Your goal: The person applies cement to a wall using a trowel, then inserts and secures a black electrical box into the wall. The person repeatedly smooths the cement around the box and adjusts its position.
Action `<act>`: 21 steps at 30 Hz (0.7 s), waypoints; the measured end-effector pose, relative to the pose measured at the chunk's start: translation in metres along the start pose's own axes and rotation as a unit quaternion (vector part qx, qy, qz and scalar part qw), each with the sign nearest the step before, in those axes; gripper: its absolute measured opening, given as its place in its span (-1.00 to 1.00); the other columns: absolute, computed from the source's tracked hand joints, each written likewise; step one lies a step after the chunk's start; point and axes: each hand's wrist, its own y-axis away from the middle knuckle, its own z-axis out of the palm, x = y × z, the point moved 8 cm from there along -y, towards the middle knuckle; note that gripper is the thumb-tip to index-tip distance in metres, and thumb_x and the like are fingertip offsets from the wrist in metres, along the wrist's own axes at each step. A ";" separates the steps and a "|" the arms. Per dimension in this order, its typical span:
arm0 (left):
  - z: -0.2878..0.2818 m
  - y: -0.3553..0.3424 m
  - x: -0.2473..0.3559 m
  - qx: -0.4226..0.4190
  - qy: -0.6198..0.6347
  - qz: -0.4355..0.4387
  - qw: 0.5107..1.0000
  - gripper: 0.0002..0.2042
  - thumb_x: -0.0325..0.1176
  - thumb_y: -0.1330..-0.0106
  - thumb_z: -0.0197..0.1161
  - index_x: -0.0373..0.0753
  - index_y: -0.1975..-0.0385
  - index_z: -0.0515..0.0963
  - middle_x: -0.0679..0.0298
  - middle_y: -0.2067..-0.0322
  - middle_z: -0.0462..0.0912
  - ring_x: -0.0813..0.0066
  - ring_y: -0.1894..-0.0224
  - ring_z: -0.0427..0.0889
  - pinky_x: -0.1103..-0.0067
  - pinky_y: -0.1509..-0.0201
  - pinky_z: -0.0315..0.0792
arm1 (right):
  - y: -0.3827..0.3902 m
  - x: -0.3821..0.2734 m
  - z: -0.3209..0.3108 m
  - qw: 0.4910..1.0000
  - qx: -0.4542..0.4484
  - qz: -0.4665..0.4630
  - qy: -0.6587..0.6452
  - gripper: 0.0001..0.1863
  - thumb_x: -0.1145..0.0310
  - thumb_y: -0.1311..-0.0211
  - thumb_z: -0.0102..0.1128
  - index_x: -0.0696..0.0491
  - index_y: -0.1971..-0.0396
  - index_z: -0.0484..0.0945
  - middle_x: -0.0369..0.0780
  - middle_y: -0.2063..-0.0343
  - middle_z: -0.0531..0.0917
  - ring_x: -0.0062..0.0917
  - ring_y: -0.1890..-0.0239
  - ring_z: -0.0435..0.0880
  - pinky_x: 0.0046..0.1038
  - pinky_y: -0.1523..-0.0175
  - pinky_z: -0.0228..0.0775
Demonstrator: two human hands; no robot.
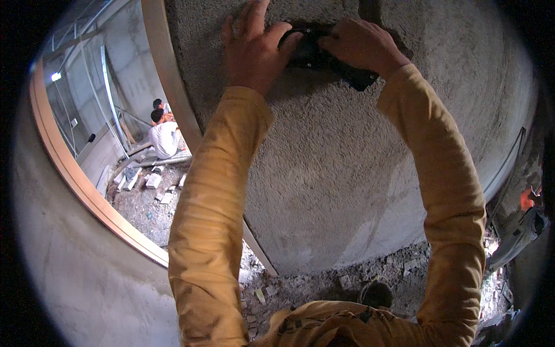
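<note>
Against the rough cement wall [324,150], in the upper middle, is a dark black piece [307,46] with small bright dots like screw heads; its exact kind I cannot make out. My left hand [254,49] rests on the wall to the left of it, fingers spread, with thumb and a fingertip at its left edge. From the right, my right hand [367,49] is closed over the piece, its fingers curled and partly hidden. Below that hand the black part's lower end [359,78] sticks out. Both arms are raised, in yellow-brown sleeves.
A wooden door frame [167,63] borders the wall on the left. Beyond the opening, two people [165,139] sit low among scattered blocks [154,180]. Rubble [324,286] covers the ground at the wall's foot. An orange thing [527,199] shows at the far right.
</note>
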 end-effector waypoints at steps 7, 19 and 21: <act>0.008 0.005 0.000 0.060 -0.008 -0.012 0.998 -0.75 -0.14 -0.26 0.09 -0.17 0.44 0.57 0.04 -0.16 0.34 -0.07 -0.18 0.32 0.07 -0.20 0.17 | 0.005 -0.014 -0.007 0.996 0.030 -0.068 0.041 -0.61 0.08 -0.21 0.01 0.11 0.46 0.62 -0.07 0.52 0.64 -0.18 0.42 0.66 -0.20 0.24 0.50; 0.014 0.010 0.008 0.097 -0.067 0.023 0.993 -0.72 -0.14 -0.37 -0.03 -0.21 0.44 0.47 -0.01 -0.07 0.43 -0.10 -0.12 0.38 0.08 -0.14 0.19 | 0.008 -0.013 -0.009 0.997 0.029 -0.045 0.057 -0.62 0.06 -0.23 0.02 0.07 0.45 0.62 -0.10 0.52 0.65 -0.21 0.40 0.67 -0.21 0.25 0.50; 0.014 0.007 0.008 0.098 -0.042 0.010 0.994 -0.73 -0.16 -0.37 -0.02 -0.21 0.45 0.45 -0.01 -0.06 0.43 -0.09 -0.11 0.38 0.06 -0.13 0.19 | 0.003 -0.010 -0.005 0.995 0.026 -0.066 0.075 -0.62 0.06 -0.23 0.02 0.08 0.44 0.61 -0.09 0.52 0.65 -0.20 0.40 0.67 -0.21 0.24 0.51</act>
